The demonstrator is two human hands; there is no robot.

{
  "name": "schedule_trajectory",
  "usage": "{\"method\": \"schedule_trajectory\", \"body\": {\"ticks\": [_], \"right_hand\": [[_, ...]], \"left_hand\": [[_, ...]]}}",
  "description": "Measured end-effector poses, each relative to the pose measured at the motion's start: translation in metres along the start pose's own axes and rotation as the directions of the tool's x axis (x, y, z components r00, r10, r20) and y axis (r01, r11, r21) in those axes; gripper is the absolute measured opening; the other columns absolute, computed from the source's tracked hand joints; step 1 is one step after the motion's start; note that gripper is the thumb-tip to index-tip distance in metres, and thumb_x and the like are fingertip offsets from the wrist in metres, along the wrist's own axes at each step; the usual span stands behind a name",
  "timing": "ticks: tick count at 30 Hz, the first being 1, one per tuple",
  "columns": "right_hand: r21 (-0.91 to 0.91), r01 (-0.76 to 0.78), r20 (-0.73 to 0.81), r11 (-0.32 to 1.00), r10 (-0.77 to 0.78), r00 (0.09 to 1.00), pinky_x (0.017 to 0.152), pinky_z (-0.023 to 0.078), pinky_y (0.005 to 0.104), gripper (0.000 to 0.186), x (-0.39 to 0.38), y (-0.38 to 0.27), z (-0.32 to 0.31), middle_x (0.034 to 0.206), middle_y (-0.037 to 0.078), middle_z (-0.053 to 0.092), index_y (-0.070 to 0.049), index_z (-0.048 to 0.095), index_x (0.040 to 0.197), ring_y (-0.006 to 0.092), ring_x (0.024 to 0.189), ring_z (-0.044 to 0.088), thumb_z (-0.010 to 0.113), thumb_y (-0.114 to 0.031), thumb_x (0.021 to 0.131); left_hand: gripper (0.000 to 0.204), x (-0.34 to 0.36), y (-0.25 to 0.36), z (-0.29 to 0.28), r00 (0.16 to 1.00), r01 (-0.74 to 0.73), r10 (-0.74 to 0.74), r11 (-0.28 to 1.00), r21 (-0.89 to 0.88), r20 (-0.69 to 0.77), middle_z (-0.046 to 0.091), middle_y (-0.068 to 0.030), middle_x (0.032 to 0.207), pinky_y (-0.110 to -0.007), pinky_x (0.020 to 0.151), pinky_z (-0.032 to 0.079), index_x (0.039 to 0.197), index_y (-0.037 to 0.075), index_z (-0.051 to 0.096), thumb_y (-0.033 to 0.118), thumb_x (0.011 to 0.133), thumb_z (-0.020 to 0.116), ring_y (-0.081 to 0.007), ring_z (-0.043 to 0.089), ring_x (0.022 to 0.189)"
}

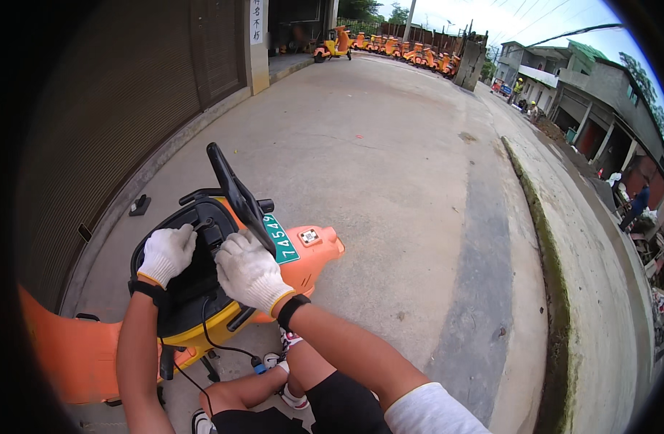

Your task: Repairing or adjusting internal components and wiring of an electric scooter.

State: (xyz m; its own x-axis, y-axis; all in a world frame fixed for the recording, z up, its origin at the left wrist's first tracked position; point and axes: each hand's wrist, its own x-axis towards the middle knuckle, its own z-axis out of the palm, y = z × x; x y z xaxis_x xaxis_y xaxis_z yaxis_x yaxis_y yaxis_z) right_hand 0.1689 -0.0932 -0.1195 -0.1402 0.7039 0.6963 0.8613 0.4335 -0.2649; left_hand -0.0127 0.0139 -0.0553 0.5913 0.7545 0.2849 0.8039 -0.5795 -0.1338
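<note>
An orange and yellow scooter (320, 259) stands in front of me, its black compartment (186, 307) uncovered. What looks like its long black seat (234, 189) is tilted up over the far side. My left hand (169, 253), in a white knit glove, is at the compartment's left part with curled fingers; a small grey metal piece (205, 226) shows beside its fingertips. White-gloved too, my right hand (249, 269) bends over the compartment's right side, its fingertips hidden. A black cable (227, 347) runs from the compartment to a blue-ended connector (258, 365) above my legs.
A green plate (283, 239) is fixed on the scooter's right. On the concrete at left lies a small black object (139, 205), near a brown shutter (129, 94). More orange scooters (397, 49) line the far wall. A kerb (538, 217) edges the road; people work at far right.
</note>
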Motion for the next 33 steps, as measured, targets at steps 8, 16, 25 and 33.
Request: {"method": "schedule_trajectory", "body": {"ticks": [8, 16, 25, 33], "right_hand": [[0.020, -0.024, 0.001, 1.000, 0.024, 1.000, 0.100, 0.048, 0.0414, 0.017, -0.002, -0.002, -0.006, 0.101, 0.012, 0.066, -0.007, 0.072, 0.087, 0.0284, 0.110, 0.059, 0.063, -0.021, 0.089], [-0.097, -0.044, -0.022, 0.994, 0.042, 0.999, 0.106, 0.045, 0.0408, 0.015, 0.003, 0.000, -0.001, 0.100, 0.006, 0.069, -0.010, 0.074, 0.088, 0.0275, 0.110, 0.062, 0.066, -0.023, 0.088], [-0.121, -0.037, 0.054, 0.992, 0.044, 0.998, 0.105, 0.045, 0.0415, 0.021, 0.000, -0.005, -0.003, 0.108, 0.005, 0.069, -0.011, 0.075, 0.097, 0.0265, 0.116, 0.061, 0.063, -0.027, 0.092], [-0.146, -0.038, 0.041, 0.989, 0.044, 0.998, 0.103, 0.048, 0.0410, 0.021, 0.001, -0.007, -0.003, 0.105, 0.006, 0.071, -0.009, 0.074, 0.092, 0.0274, 0.114, 0.062, 0.062, -0.026, 0.092]], "left_hand": [[0.021, -0.007, 0.000, 0.030, 0.980, 0.086, -0.103, 0.991, -0.104, -0.173, 0.071, -0.0214, 0.089, -0.056, 0.079, 0.053, 0.106, 0.009, 0.066, 0.028, 0.101, 0.058, -0.0436, 0.068, 0.092], [0.024, -0.005, 0.035, -0.014, 0.815, 0.570, -0.362, 0.355, -0.741, 0.453, 0.063, -0.0067, 0.069, -0.033, 0.048, 0.052, 0.097, 0.002, 0.065, 0.023, 0.099, 0.053, -0.0173, 0.059, 0.049], [0.028, -0.020, 0.043, -0.007, 0.804, 0.570, -0.247, 0.061, -0.819, 0.541, 0.063, -0.0040, 0.073, -0.032, 0.049, 0.054, 0.107, 0.004, 0.065, 0.029, 0.104, 0.052, -0.0149, 0.058, 0.053], [0.033, -0.007, 0.045, -0.001, 0.738, 0.635, -0.256, -0.048, -0.771, 0.624, 0.061, -0.0013, 0.071, -0.029, 0.046, 0.047, 0.106, 0.005, 0.065, 0.031, 0.108, 0.045, -0.0131, 0.054, 0.051]]}}
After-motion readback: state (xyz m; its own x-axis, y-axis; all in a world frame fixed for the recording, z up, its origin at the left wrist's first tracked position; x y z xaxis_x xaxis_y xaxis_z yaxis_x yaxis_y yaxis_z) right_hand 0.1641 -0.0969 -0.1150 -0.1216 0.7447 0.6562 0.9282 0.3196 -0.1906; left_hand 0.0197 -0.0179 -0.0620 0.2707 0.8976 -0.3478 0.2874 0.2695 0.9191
